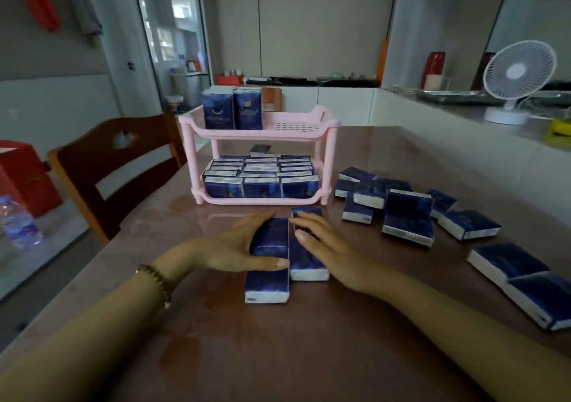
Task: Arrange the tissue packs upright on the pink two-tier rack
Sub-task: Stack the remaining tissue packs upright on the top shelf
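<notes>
Side by side on the bench (278, 355) lie two flat packs: left grip (234, 247) clasps the left pack (268, 281), right grip (327, 247) rests straight-fingered on the right pack (306, 262). Loosely squeezed, they may slip when lifted and topple the upright pair (231, 108) atop the rack (321, 120), whose lower tier looks full.

upper middle of the frame: the left tissue pack (217, 109) on the pink rack (296, 125) reads roughly "twinkle"; the other print is too blurred.

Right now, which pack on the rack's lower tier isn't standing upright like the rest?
The loose pack at the back middle of the lower tier: it lies on top of the upright rows.
</notes>
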`<state>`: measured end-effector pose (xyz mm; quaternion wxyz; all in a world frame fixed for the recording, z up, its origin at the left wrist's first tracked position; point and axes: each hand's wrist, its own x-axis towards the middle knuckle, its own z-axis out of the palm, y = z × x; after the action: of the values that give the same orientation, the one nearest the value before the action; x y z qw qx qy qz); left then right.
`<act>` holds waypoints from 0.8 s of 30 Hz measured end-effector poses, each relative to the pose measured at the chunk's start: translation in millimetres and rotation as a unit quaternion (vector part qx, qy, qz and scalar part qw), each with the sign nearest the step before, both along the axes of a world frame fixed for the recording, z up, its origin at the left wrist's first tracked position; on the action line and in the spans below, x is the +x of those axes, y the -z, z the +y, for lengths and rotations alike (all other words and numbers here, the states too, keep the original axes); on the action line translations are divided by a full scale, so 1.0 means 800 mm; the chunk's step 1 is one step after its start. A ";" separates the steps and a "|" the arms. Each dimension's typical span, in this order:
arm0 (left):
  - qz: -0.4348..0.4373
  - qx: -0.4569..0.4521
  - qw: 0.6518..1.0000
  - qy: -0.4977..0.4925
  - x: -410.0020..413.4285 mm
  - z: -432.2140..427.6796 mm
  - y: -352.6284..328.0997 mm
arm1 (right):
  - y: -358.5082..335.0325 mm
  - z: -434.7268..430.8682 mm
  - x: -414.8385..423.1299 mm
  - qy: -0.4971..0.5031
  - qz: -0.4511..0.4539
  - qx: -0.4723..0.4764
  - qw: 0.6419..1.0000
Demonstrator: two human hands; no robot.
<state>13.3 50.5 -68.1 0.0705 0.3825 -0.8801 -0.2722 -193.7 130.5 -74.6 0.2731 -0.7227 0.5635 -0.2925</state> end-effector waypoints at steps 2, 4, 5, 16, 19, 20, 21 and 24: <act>0.001 0.041 0.999 -0.011 -0.006 0.007 -0.008 | -0.002 0.004 -0.014 -0.011 0.039 -0.016 0.999; 0.003 0.034 0.999 -0.021 -0.007 0.009 -0.007 | -0.004 0.009 -0.023 -0.025 0.113 -0.013 0.993; 0.012 0.029 0.999 -0.027 -0.006 0.008 -0.006 | -0.005 0.011 -0.024 -0.022 0.132 -0.010 0.991; 0.228 0.008 0.973 -0.007 -0.005 0.008 0.010 | -0.013 0.016 -0.023 0.036 0.074 0.022 0.996; 0.269 0.016 0.963 -0.007 -0.008 0.012 0.009 | -0.015 0.021 -0.021 0.054 0.070 0.027 0.996; 0.275 0.020 0.961 -0.001 -0.008 0.013 0.008 | -0.016 0.021 -0.020 0.066 0.076 0.031 0.994; 0.281 0.032 0.959 0.009 -0.009 0.016 0.007 | -0.016 0.021 -0.020 0.078 0.079 0.036 0.993; 0.287 0.074 0.954 0.033 -0.009 0.019 0.007 | -0.017 0.020 -0.020 0.079 0.027 0.055 0.995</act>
<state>6.1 65.5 -73.6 0.2827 0.2629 -0.8122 -0.4375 -210.0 146.5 -61.4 0.2733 -0.6674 0.6411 -0.2626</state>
